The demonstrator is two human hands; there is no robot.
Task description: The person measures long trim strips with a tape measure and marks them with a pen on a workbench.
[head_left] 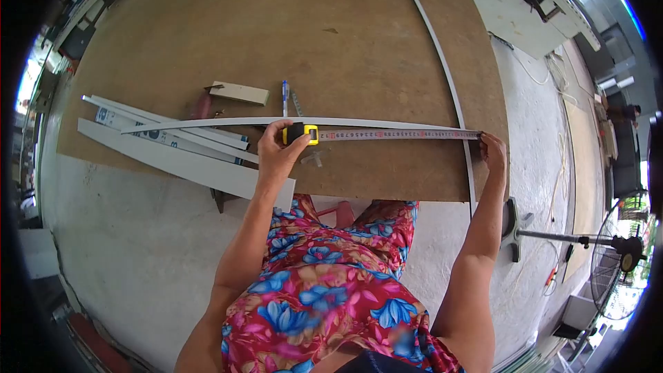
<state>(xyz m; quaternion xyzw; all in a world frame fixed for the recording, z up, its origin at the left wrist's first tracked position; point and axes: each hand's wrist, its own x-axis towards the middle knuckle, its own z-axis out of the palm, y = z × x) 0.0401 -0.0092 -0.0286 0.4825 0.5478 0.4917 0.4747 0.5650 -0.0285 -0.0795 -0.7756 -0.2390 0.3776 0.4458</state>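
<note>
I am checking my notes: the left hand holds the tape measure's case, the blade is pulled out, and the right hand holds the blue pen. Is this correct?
Not quite: the head view shows the right hand holding the outer end of the blade; the blue pen lies on the table. The rest is right: the left hand holds the case.

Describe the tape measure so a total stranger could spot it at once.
Find the big brown table, then its near side, where the left hand holds the tape measure. The case is yellow and black, and its numbered blade runs out to the right hand, unlike the plain white strip alongside.
</note>
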